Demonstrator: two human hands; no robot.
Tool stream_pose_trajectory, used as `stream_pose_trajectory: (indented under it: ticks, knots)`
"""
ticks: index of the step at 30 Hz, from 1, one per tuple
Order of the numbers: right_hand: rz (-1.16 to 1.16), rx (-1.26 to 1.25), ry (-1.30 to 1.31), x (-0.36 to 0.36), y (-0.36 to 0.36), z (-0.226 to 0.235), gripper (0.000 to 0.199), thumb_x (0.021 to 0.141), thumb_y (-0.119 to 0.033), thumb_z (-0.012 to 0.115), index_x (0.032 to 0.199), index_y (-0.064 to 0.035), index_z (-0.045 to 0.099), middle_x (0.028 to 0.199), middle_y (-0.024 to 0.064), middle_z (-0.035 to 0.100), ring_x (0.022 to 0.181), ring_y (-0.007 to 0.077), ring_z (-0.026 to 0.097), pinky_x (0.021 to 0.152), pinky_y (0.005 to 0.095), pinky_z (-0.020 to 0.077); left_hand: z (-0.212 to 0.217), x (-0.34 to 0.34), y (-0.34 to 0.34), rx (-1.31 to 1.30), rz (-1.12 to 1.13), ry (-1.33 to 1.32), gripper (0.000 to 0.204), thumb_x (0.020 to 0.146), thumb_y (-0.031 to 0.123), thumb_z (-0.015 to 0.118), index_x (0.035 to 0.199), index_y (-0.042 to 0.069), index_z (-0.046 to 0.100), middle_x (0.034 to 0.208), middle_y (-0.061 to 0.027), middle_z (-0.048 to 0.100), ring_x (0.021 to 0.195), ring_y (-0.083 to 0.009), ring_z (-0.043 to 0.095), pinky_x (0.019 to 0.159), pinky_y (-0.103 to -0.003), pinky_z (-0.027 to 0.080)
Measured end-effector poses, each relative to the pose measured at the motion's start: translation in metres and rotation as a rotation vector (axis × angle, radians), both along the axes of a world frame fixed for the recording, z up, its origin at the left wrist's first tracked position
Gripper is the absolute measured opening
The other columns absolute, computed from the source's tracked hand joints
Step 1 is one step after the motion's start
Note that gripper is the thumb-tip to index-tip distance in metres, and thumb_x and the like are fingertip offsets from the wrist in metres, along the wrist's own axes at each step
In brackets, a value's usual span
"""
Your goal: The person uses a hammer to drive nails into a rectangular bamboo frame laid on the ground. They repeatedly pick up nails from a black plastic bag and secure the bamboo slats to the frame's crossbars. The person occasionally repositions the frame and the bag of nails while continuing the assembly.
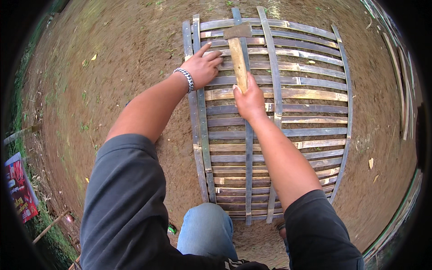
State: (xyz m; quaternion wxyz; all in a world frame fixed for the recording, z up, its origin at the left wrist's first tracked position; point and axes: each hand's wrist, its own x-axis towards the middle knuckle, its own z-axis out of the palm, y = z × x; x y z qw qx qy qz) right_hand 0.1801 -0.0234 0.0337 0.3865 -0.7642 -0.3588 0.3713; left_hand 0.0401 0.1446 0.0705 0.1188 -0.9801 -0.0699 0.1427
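Bamboo panel (310, 94) lies flat on bare dirt (112, 58) in front of the person, slats running crosswise w/ a few long ribs over them.

R hand (249, 101) clenched round the lower part of the hammer (237, 49) handle. Handle runs up & away from the fist, slightly tilted left; the dark head sits at the far end, resting on or just above the top slats beside a long rib. Can't tell if head touches the bamboo.

L hand (203, 66) flat on the panel's left side, fingers spread & released, gripping nothing, fingertips pointing toward the hammer handle, just beside it. Metal bracelet (184, 77) on that wrist.

Both arms in dark sleeves; a knee (204, 229) in blue jeans at the panel's near edge. More bamboo strips (402, 85) lie well apart at far right.
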Motion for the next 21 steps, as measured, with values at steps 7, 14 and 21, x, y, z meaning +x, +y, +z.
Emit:
stream_pose_trajectory:
  ticks: [7, 14, 21]
  knots:
    - [0.016, 0.049, -0.099, -0.004, 0.000, 0.003, 0.058, 0.091, -0.021, 0.068, 0.144, -0.0077, 0.047, 0.109, 0.0276, 0.070, 0.102, 0.0455, 0.068, 0.087, 0.0493, 0.0556, -0.009, -0.011, -0.004, -0.091, 0.131, -0.234, 0.024, 0.095, 0.020, 0.053, 0.106, 0.007, 0.069, 0.130, -0.0079, 0.061, 0.133, -0.0241, 0.049, 0.121, -0.051, 0.027]
    - [0.011, -0.002, -0.070, -0.007, 0.001, 0.001, 0.061, 0.092, -0.022, 0.067, 0.146, -0.0073, 0.045, 0.111, 0.0268, 0.070, 0.102, 0.0449, 0.068, 0.088, 0.0492, 0.0553, -0.025, -0.045, -0.066, -0.728, 1.127, -0.989, 0.012, 0.099, 0.009, 0.060, 0.106, -0.001, 0.058, 0.085, -0.0113, 0.070, 0.078, -0.0249, 0.072, 0.073, -0.033, 0.058]
    - [-0.020, 0.031, 0.006, -0.002, 0.000, -0.018, 0.059, 0.091, -0.019, 0.067, 0.144, -0.0061, 0.046, 0.110, 0.0275, 0.070, 0.104, 0.0443, 0.068, 0.088, 0.0481, 0.0549, -0.050, -0.070, -0.117, -1.435, 1.549, -1.561, 0.024, 0.097, 0.006, 0.066, 0.117, -0.007, 0.064, 0.100, -0.0097, 0.071, 0.085, -0.0188, 0.073, 0.077, -0.029, 0.060]
